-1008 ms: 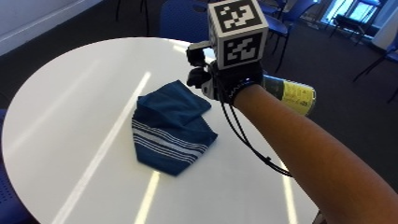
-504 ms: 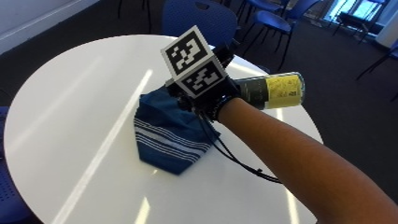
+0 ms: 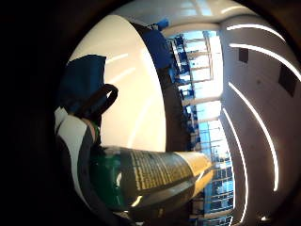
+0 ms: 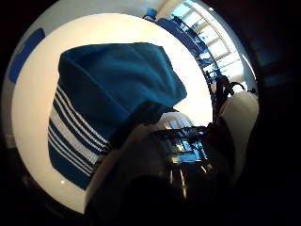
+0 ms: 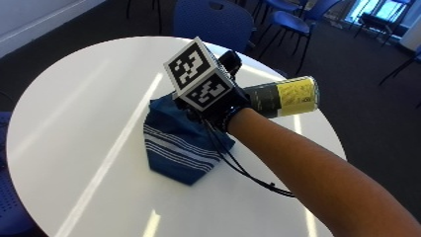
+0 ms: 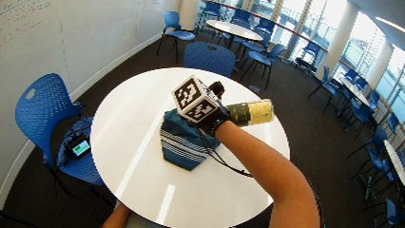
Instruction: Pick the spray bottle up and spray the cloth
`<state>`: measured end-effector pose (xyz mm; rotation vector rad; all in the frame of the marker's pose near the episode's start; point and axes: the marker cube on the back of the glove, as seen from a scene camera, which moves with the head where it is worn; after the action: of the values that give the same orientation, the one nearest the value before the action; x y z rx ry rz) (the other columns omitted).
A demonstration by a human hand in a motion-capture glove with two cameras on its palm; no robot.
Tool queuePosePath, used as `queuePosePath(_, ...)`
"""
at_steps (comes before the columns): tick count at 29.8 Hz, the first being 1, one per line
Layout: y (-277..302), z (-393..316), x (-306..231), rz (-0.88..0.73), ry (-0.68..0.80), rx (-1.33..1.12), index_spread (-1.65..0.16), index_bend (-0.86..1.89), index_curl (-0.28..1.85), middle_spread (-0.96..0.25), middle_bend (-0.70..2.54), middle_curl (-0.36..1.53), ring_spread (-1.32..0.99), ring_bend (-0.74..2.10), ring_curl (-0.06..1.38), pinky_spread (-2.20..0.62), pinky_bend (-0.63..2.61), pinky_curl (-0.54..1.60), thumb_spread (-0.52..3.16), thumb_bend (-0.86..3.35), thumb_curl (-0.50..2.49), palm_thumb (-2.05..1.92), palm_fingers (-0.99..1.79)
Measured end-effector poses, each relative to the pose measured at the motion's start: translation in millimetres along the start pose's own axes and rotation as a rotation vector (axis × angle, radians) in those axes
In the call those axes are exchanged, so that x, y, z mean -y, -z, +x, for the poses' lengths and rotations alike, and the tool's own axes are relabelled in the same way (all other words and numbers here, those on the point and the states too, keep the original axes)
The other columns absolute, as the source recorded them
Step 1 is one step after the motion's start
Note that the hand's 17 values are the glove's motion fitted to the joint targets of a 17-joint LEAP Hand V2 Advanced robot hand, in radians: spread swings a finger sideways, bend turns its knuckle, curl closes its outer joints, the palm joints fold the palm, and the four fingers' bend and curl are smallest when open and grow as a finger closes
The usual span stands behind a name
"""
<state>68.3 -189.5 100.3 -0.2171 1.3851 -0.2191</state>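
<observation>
Over the blue striped cloth (image 5: 181, 143) on the round table (image 5: 79, 98), the gloved right hand (image 5: 220, 101) grips the spray bottle (image 5: 283, 96) — tipped sideways — fingers wrapped round it.

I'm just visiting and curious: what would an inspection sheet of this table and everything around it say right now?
Surface: round white table, lit by streaks of light.
Job's things: spray bottle held tipped on its side above the table; blue striped cloth lies bunched on the table under the hand.
Clutter: nothing seen on the table.
Hands: gloved right hand grips the bottle over the cloth.
Cables: left out of this sheet.
Surroundings: blue chairs, a second white table, windows, dark floor.
</observation>
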Motion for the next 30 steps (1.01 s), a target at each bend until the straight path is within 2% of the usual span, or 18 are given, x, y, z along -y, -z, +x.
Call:
queuePosePath(20, 4.4, -2.1, 3.1, 0.003, 0.001, -0.006, -0.24, 0.49, 0.55, -0.19, 0.65, 0.5, -0.26, 0.61, 0.46, -0.3, 0.34, 0.4, 0.2, -0.03, 0.82, 0.87, 1.4)
queuePosePath(30, 10.1, -0.8, 5.7, 0.012, -0.026, 0.096, -0.24, 0.49, 0.55, -0.19, 0.65, 0.5, -0.26, 0.6, 0.45, -0.3, 0.34, 0.41, 0.2, -0.03, 0.82, 0.87, 1.4)
